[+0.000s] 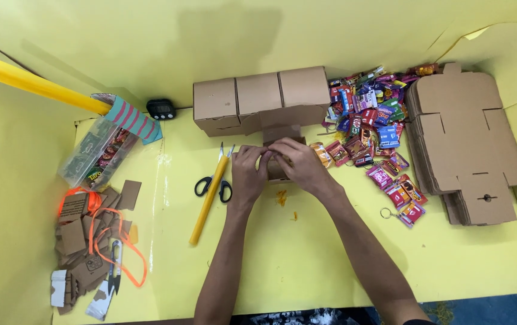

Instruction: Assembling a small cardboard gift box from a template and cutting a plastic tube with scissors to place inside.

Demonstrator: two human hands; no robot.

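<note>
At the centre of the yellow table point(306, 259), both hands close around a small cardboard box point(277, 170).
The left hand point(248, 174) and right hand point(300, 164) grip it together, just before three folded boxes point(261, 99), with scissors point(213, 185) and sweet packets point(373, 120) either side.

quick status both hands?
Left hand: closed on the small cardboard box.
Right hand: closed on the same box, from its other side.

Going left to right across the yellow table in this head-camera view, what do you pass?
Cardboard scraps with orange strap → clear plastic box → scissors → left hand → small box → right hand → pile of colourful sachets → stack of flat cardboard blanks.
</note>
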